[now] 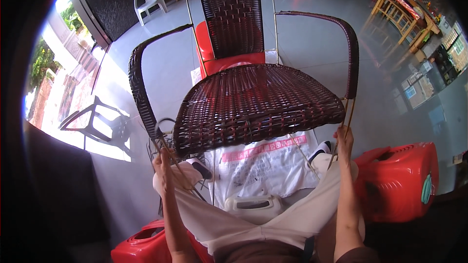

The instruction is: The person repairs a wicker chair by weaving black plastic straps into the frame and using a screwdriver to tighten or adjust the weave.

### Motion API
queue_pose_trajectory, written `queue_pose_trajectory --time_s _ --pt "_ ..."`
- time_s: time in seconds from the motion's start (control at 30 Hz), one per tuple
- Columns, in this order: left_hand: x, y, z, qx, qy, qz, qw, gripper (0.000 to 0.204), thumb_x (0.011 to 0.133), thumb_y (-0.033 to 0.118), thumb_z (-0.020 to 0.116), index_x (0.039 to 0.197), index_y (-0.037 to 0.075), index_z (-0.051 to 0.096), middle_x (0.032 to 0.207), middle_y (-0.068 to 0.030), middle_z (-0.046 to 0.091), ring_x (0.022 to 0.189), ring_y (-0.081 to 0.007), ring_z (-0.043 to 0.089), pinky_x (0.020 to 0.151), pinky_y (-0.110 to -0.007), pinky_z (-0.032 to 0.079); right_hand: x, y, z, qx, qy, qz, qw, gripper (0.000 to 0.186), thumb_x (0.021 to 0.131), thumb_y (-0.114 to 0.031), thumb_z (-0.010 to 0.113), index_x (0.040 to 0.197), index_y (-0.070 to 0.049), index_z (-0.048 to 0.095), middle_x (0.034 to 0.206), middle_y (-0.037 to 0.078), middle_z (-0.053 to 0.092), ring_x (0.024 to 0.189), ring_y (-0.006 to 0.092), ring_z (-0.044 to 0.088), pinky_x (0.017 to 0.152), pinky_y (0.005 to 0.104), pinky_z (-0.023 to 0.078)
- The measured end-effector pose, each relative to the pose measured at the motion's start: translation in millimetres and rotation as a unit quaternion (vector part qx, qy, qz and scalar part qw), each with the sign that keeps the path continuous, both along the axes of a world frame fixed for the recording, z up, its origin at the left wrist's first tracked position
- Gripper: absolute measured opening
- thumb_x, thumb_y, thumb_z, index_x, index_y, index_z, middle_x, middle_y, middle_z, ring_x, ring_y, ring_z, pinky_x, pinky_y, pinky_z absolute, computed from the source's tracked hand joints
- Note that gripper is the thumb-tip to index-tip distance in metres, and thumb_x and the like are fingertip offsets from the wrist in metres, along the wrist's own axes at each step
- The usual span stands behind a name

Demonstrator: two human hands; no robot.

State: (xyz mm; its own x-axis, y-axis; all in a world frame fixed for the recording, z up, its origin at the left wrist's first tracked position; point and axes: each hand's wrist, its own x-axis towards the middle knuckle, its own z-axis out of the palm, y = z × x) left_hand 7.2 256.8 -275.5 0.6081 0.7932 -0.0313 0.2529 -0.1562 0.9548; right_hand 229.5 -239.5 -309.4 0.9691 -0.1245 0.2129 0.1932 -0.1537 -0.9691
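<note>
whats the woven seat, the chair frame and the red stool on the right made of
Woven seat: probably plastic rattan, judging by its glossy, dark brown interlaced strips, though natural fibre isn't ruled out.
Chair frame: likely metal with a gold-toned finish; its bars are slim and shiny.
Red stool: apparently smooth moulded plastic, given its bright highlights and rounded edges.

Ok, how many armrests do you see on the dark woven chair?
2: one armrest at picture left, beyond the left hand; the other armrest at picture right, beyond the right hand. Neither looks hidden.
</note>
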Motion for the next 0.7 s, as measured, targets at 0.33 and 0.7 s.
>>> queue_pose_trajectory --time_s 0.33,0.7 --pt "-6.6 -13.9 -60.7 -0.090 -0.161 0.069 0.980 0.046 0.089 0.047 0.043 0.060 0.011 0.043 0.052 0.0034 0.037 0.047 -0.0071 0.034 0.043 -0.023 0.025 -0.6 16.7 -2.5 -0.052 0.039 -0.115 0.991 0.023 0.065 -0.007 0.067 0.062 -0.003 0.044 0.056 0.001 0.043 0.052 0.0127 0.041 0.051 0.0270 0.036" --pt "-22.9 -37.7 -6.6 0.013 -0.125 0.092 0.988 0.048 0.091 0.043 0.041 0.058 0.009 0.035 0.054 0.0016 0.027 0.050 -0.0094 0.024 0.046 -0.027 0.020 -23.5 8.2 3.2 -0.140 -0.073 -0.181 0.971 0.022 0.057 -0.008 0.059 0.060 0.001 0.039 0.051 0.006 0.035 0.047 0.0172 0.032 0.045 0.0302 0.032"
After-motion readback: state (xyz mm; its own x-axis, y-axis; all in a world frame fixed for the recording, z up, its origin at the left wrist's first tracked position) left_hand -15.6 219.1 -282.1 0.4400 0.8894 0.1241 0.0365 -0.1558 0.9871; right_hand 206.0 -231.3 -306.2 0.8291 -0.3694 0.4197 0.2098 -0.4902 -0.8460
